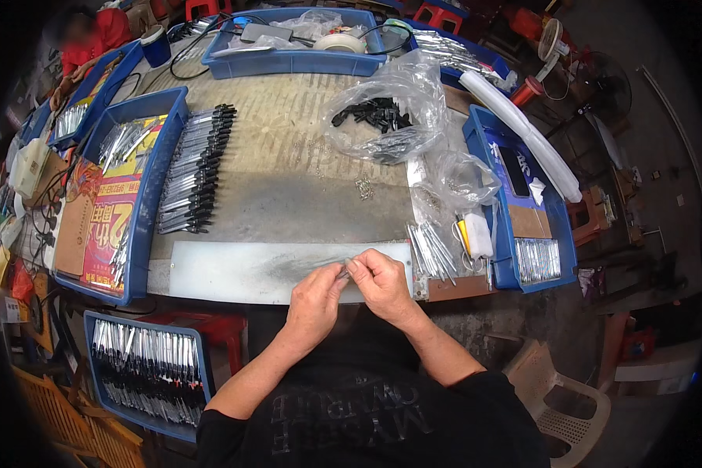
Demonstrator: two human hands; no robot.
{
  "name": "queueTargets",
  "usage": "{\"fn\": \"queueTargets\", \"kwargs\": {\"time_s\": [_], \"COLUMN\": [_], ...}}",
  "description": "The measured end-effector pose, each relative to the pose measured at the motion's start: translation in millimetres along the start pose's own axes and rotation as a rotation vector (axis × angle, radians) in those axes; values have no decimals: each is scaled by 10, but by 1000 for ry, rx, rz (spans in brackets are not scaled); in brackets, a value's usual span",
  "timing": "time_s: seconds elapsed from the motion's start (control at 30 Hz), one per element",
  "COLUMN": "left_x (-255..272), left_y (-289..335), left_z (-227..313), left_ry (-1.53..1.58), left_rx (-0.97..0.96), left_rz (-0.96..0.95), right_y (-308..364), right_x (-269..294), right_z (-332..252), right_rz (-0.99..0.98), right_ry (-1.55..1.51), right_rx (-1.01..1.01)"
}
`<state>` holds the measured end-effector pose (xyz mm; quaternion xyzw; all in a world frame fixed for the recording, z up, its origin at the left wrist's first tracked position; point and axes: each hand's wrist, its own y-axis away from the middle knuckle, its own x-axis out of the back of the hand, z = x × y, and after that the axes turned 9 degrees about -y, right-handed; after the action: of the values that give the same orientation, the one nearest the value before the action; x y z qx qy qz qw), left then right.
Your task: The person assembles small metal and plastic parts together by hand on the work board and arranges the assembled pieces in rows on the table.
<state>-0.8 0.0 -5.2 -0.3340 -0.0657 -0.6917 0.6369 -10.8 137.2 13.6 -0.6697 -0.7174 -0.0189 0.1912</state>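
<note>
Worktable [273, 191] edge, white board [226, 271]; left hand [316, 302], right hand [383, 289], both pinching small piece [344, 274]; wide gap between pens [196, 168] and bag [427, 87] beyond

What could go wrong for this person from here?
The small part, pinched by the left hand and right hand and mostly hidden, could slip and drop. The tiny metallic pieces lie loose on the worktable, so a brushing arm might scatter them. The clear plastic bag of black pen parts looks open; a knock could spill some.
</note>
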Motion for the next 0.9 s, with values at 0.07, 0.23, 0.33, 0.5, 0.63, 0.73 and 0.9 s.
{"fn": "queueTargets", "kwargs": {"time_s": [0.07,0.23,0.33,0.5,0.63,0.73,0.9], "left_x": [-9,11,53,58,77,72,58], "left_y": [-42,-115,-165,-187,-211,-203,-214], "left_z": [14,-69,-138,-340,-307,-328,-340], "left_ry": [-67,-352,-408,-515,-546,-587,-580], "left_rx": [-100,-280,-292,-239,-255,-268,-271], "left_rz": [109,154,137,103,73,32,20], "right_y": [-1,-19,-163,-1105,-2012,-2385,-2529], "right_x": [-30,-135,-34,468,816,852,734], "right_z": [24,114,193,181,421,616,917], "right_rz": [40,103,43,92,190,99,-53], "right_ry": [-49,-214,-169,254,499,753,1065], "right_rx": [-31,-88,-85,55,138,35,-208]}}
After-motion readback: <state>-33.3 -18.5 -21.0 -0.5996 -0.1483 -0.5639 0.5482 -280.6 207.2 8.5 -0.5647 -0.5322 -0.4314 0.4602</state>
